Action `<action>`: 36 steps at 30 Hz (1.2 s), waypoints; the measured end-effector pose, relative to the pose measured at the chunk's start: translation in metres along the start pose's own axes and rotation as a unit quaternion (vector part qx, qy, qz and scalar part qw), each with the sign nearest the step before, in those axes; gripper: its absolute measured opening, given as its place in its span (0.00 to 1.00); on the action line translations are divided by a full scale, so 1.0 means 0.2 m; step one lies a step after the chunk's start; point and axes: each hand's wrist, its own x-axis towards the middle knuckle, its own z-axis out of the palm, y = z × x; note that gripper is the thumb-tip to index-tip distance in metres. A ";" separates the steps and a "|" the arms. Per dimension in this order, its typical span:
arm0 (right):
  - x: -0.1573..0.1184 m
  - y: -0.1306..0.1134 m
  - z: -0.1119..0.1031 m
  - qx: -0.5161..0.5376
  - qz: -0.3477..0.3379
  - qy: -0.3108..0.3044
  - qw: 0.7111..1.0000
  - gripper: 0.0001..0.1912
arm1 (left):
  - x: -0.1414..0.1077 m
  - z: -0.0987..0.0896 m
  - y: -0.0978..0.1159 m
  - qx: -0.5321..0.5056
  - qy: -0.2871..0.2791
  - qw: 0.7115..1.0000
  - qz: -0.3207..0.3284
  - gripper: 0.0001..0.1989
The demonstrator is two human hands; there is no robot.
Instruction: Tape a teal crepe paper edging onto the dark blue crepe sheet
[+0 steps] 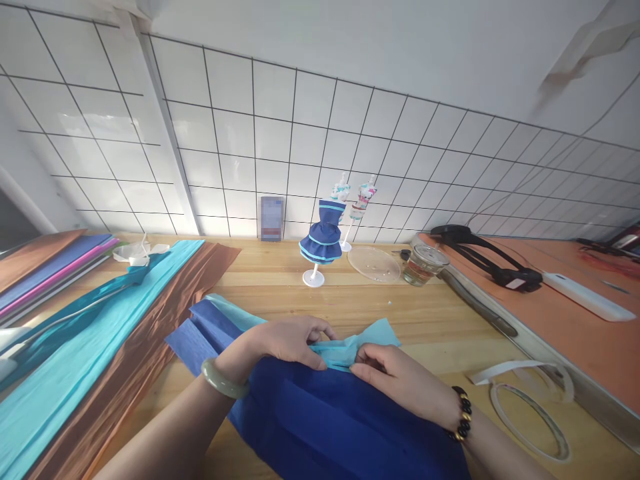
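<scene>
A thin, crinkled light blue sheet (341,349) lies gathered into folds over a dark blue sheet (325,420); I cannot tell whether they are paper or cloth. My left hand (293,341) is closed on the left end of the light blue folds, its thumb along the lower edge. At their right end my right hand (395,375) pinches the light blue sheet between thumb and curled fingers. The dark blue sheet spreads beneath both hands toward me, and its left end shows pleats.
Behind my hands stands a small dress form in a dark blue tiered dress (323,243), with more miniature forms behind. A round clear lid (374,264) and a glass jar (424,265) sit right of it. Long turquoise (75,353) and brown strips lie left; tape rings (530,421) right.
</scene>
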 end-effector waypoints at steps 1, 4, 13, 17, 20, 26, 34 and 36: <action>0.00 0.00 0.00 0.000 0.000 0.001 1.000 0.15 | 0.00 0.00 0.00 0.001 0.001 1.000 0.000 0.24; 0.00 0.00 0.00 -0.003 0.001 0.004 1.000 0.15 | 0.00 0.00 0.00 0.003 0.001 1.000 0.000 0.24; 0.00 -0.01 0.01 0.002 0.000 0.004 1.000 0.14 | 0.00 0.00 -0.01 -0.004 -0.008 1.000 0.007 0.23; 0.00 -0.02 0.00 0.000 0.002 0.004 1.000 0.14 | 0.00 0.00 -0.01 -0.009 -0.008 1.000 0.008 0.23; 0.00 -0.02 0.00 -0.005 0.001 0.006 1.000 0.14 | 0.00 0.00 -0.01 -0.010 -0.008 1.000 0.007 0.23; 0.00 -0.01 0.01 -0.008 -0.005 0.009 1.000 0.15 | 0.00 0.00 -0.01 -0.007 -0.010 1.000 0.007 0.23; 0.00 0.00 0.01 -0.014 -0.005 0.012 1.000 0.15 | 0.00 0.00 -0.01 -0.011 -0.012 1.000 0.008 0.23; 0.00 0.01 0.01 -0.015 -0.005 0.012 1.000 0.14 | 0.00 0.00 -0.01 -0.012 -0.012 1.000 0.007 0.24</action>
